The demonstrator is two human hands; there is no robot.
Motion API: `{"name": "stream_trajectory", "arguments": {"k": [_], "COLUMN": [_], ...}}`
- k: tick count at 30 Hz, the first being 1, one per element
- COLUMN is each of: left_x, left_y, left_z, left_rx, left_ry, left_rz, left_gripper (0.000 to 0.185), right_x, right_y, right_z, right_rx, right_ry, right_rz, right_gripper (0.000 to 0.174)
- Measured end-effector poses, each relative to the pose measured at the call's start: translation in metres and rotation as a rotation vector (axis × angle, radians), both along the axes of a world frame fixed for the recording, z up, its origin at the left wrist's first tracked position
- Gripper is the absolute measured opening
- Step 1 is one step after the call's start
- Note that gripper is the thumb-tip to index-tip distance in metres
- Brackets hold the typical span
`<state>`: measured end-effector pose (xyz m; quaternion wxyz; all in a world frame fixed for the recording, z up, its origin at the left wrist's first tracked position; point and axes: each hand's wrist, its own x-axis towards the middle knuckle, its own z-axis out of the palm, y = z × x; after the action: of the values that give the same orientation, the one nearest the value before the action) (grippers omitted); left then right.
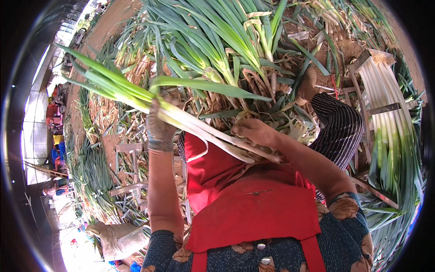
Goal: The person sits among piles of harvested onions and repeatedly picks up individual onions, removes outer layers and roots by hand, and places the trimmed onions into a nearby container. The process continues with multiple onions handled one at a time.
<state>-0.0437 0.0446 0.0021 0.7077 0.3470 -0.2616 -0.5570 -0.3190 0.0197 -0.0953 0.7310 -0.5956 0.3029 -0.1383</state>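
My left hand (pixel 161 122), in a soiled glove, grips a few large green onions (pixel 204 127) around the middle. Their green tops point to the upper left, and the pale, peeled stems slant down across my red apron (pixel 251 204). One long leaf (pixel 214 89) bends out to the right above the stems, and a thin white strip (pixel 200 153) dangles below them. My right hand (pixel 253 132) is curled just above the lower stems; whether anything is between its fingers is hidden. Beyond both hands lies a pile of unpeeled green onions (pixel 217 51) with brown, dirty bases.
At right, a metal rack (pixel 384 108) holds a row of peeled green onions (pixel 387 91). Peeled leaf scraps (pixel 299 127) litter the ground near my foot (pixel 308 83). More onion heaps (pixel 91 173) and a metal frame (pixel 131 148) are on the left, with a sack (pixel 119 238) lower down.
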Motion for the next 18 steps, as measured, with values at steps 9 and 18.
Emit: {"name": "stream_trajectory", "arguments": {"k": [9,18], "left_x": [0.122,0.179], "left_y": [0.043,0.082], "left_z": [0.039,0.062], "left_rx": [0.072,0.104], "left_ry": [-0.185,-0.211], "left_rz": [0.257,0.351], "left_gripper": [0.027,0.024], "right_x": [-0.077,-0.066], "right_y": [0.008,-0.008], "right_z": [-0.033,-0.075], "right_rx": [-0.647,-0.913], "right_ry": [0.602,1.064], "right_rz": [0.582,0.775], "right_gripper": [0.028,0.022]}}
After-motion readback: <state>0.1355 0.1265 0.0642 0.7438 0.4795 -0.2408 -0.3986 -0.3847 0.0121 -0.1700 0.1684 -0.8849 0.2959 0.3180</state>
